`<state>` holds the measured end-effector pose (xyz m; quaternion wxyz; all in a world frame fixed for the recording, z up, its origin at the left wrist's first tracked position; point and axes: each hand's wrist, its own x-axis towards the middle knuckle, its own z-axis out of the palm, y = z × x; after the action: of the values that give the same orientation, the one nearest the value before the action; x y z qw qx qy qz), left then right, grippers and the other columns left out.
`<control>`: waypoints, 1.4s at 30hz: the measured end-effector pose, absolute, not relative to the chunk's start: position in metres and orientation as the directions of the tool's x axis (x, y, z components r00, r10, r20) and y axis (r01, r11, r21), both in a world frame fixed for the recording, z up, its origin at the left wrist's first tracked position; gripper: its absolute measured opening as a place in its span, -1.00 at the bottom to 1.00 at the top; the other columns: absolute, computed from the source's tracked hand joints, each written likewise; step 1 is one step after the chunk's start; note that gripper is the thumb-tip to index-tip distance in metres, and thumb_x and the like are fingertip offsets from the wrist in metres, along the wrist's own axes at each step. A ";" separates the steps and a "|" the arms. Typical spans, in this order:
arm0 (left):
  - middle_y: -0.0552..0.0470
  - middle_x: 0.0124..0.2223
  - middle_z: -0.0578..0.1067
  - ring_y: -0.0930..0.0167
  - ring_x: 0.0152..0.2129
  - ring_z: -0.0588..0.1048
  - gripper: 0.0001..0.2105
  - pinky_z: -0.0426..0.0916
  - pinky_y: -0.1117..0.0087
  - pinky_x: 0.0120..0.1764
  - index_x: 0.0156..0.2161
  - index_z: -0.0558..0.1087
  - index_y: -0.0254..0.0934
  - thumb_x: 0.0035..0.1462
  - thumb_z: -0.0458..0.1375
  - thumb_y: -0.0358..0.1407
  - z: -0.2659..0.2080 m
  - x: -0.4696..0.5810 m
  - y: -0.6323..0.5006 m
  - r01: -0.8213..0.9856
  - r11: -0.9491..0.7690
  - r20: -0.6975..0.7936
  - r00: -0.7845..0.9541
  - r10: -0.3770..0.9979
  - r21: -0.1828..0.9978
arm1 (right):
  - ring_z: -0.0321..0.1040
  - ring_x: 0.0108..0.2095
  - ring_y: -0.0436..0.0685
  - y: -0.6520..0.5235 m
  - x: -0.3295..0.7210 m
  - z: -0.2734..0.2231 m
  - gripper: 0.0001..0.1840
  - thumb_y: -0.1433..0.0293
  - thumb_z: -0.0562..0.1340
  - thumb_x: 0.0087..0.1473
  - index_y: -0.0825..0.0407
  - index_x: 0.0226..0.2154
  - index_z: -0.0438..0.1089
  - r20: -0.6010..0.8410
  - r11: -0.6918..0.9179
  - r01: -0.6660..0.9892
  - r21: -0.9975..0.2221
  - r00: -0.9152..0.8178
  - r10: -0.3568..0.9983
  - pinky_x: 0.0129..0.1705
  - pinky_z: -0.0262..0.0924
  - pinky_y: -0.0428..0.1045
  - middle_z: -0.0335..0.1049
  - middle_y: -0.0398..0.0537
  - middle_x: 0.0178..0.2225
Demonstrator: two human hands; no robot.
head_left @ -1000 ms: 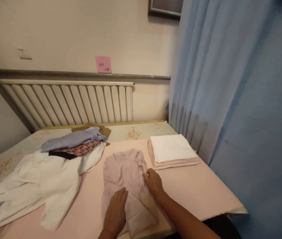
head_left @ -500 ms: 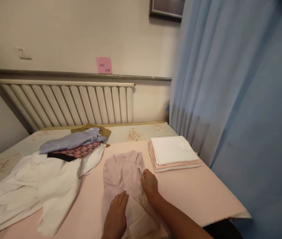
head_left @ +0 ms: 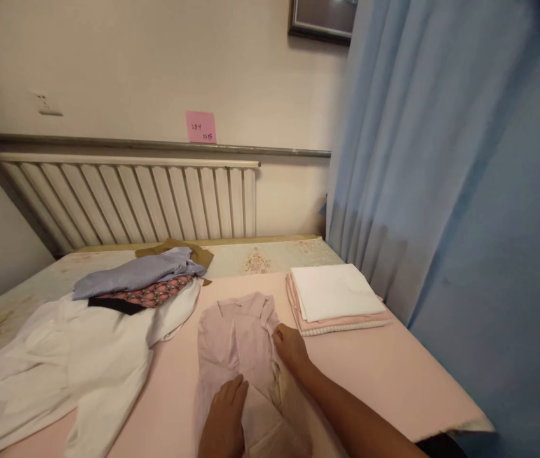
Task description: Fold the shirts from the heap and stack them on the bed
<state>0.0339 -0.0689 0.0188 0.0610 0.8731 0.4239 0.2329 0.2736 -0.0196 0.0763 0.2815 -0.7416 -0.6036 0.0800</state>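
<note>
A pale pink shirt [head_left: 245, 337] lies in front of me with its neckline away from me and one side folded inward. On its right edge, my right hand [head_left: 290, 346] is closed, pinching the cloth near the shoulder. My left hand [head_left: 224, 413] rests on the lower middle of the shirt, its fingers stretched out and lying on the fabric beside the folded part. The lower end of the shirt runs out of view between my forearms.
A folded stack topped with white cloth [head_left: 336, 292] sits to the right. On the left lies a loose white garment [head_left: 93, 362], with blue [head_left: 140, 270] and red-patterned clothes [head_left: 159, 291] behind. A radiator [head_left: 155, 200] lines the wall; a blue curtain [head_left: 408, 159] hangs right.
Both hands stay on the shirt in nearly the same places. The whole view has shifted slightly, and my left hand sits a touch lower in it.
</note>
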 end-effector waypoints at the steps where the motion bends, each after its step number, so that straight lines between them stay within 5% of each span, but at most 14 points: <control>1: -0.06 0.17 0.35 0.31 0.11 0.28 -0.33 0.18 0.11 0.15 0.11 0.36 -0.24 -0.14 -0.11 -0.66 0.017 0.034 -0.068 0.712 -0.636 0.354 0.537 0.766 0.296 | 0.31 -0.43 0.02 -0.012 0.281 0.077 -0.82 0.45 0.08 0.12 0.02 -0.42 0.38 0.227 -0.116 0.853 -0.509 0.262 0.938 -0.42 -0.05 -0.11 0.45 -0.11 -0.44; 11: -0.08 0.18 0.34 0.23 0.07 0.34 -0.20 0.31 0.14 0.04 0.18 0.28 -0.16 -0.29 -0.05 -0.65 -0.023 0.023 -0.047 0.649 -0.728 0.321 0.656 0.683 0.223 | 0.28 -0.23 0.05 0.073 0.323 0.083 -0.75 0.49 0.06 0.14 0.02 -0.18 0.39 0.277 -0.028 0.908 -0.418 0.157 0.948 -0.21 0.03 -0.12 0.38 -0.03 -0.21; 20: -0.09 0.13 0.40 0.25 0.00 0.39 -0.37 0.35 0.29 -0.06 0.20 0.24 -0.11 -0.04 0.12 -0.45 -0.052 0.014 -0.034 0.592 -0.792 0.426 0.685 0.592 0.148 | 0.28 -0.19 0.06 0.100 0.331 0.080 -0.71 0.42 0.06 0.18 -0.10 -0.17 0.46 0.178 0.099 0.936 -0.339 -0.040 0.983 -0.18 0.05 -0.11 0.33 -0.06 -0.20; 26: -0.09 0.13 0.41 0.28 -0.01 0.41 -0.35 0.35 0.35 -0.07 0.24 0.17 -0.13 -0.01 0.15 -0.41 -0.055 0.009 -0.030 0.559 -0.825 0.452 0.715 0.533 0.087 | 0.33 -0.23 0.04 0.136 0.338 0.089 -0.72 0.37 0.05 0.24 0.03 -0.29 0.47 0.060 0.075 0.941 -0.329 -0.058 0.996 -0.17 0.15 -0.07 0.38 -0.01 -0.24; 32: -0.11 0.16 0.37 0.24 0.02 0.40 -0.34 0.37 0.29 -0.06 0.24 0.17 -0.10 -0.02 0.12 -0.43 -0.054 0.010 -0.034 0.562 -0.811 0.402 0.713 0.575 0.164 | 0.36 -0.18 0.09 0.160 0.334 0.094 -0.68 0.22 0.17 0.19 0.07 -0.09 0.33 -0.015 0.062 0.948 -0.311 -0.070 0.997 -0.13 0.30 0.11 0.36 -0.02 -0.10; 37: -0.09 0.16 0.37 0.24 0.03 0.39 -0.27 0.38 0.25 -0.06 0.23 0.19 -0.11 -0.12 0.04 -0.56 -0.051 0.013 -0.036 0.587 -0.797 0.395 0.705 0.589 0.141 | 0.33 -0.25 0.04 0.150 0.336 0.096 -0.79 0.36 0.11 0.19 0.07 -0.30 0.45 -0.018 0.125 0.938 -0.323 -0.138 0.990 -0.15 0.19 -0.03 0.39 -0.03 -0.24; 42: -0.08 0.17 0.36 0.26 0.05 0.36 -0.25 0.37 0.26 -0.04 0.21 0.20 -0.17 -0.18 0.00 -0.61 -0.048 0.016 -0.040 0.595 -0.795 0.431 0.692 0.579 0.114 | 0.29 -0.15 0.05 0.139 0.340 0.099 -0.75 0.51 0.14 0.05 0.00 -0.27 0.50 0.047 0.242 0.905 -0.349 -0.241 0.969 -0.10 0.08 -0.09 0.35 -0.03 -0.13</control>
<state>0.0161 -0.0396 -0.0483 -0.0175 0.9195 0.3195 0.2284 0.3404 0.1386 0.0994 0.1276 -0.6028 -0.7776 0.1254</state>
